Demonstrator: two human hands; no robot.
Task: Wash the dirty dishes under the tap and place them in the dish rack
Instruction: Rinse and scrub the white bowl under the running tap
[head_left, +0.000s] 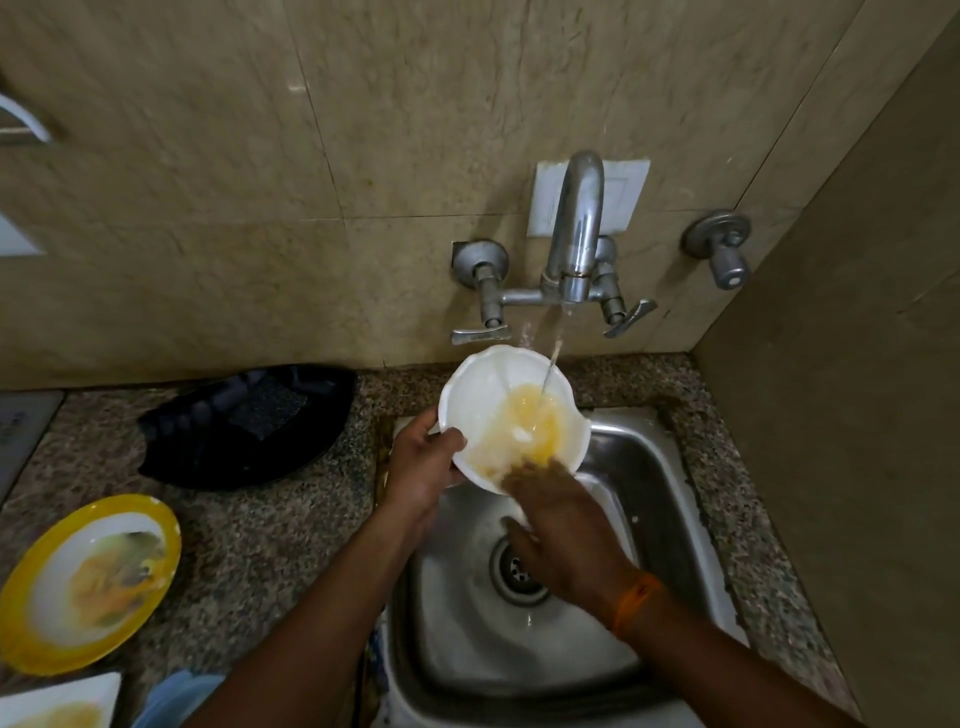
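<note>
Bowl: white, scalloped rim, held over the back edge of the sink, tilted toward the viewer, mouth open to 6 o'clock; no long axis, round. Yellow residue and cloudy water pooled in the well, thin stream from the tap landing at about 1 o'clock inside the rim. Left hand: clamped on the rim at 8 o'clock, thumb on the inner face, fingers under. Right hand: reaching in from 5 o'clock, fingers blurred and spread against the inner wall near the residue, not gripping; probably rubbing. Both hands on the bowl; left carries, right nearer the soiled patch. Step judged: scrub and rinse, unfinished, yellow film plainly present. Sink: steel, wet, drain directly below the right wrist, free of other dishes. Counter: speckled stone, at 9 o'clock of the sink. Black rack at 9 o'clock of the bowl, near, looks empty; likely drop-off, on the left hand's side. Yellow plate at 8 o'clock, soiled, well apart; a white plate at 7 o'clock, also soiled, cut by the frame. Tiled wall close behind at 12 o'clock, side wall at 3 o'clock: little room to the right.
</note>
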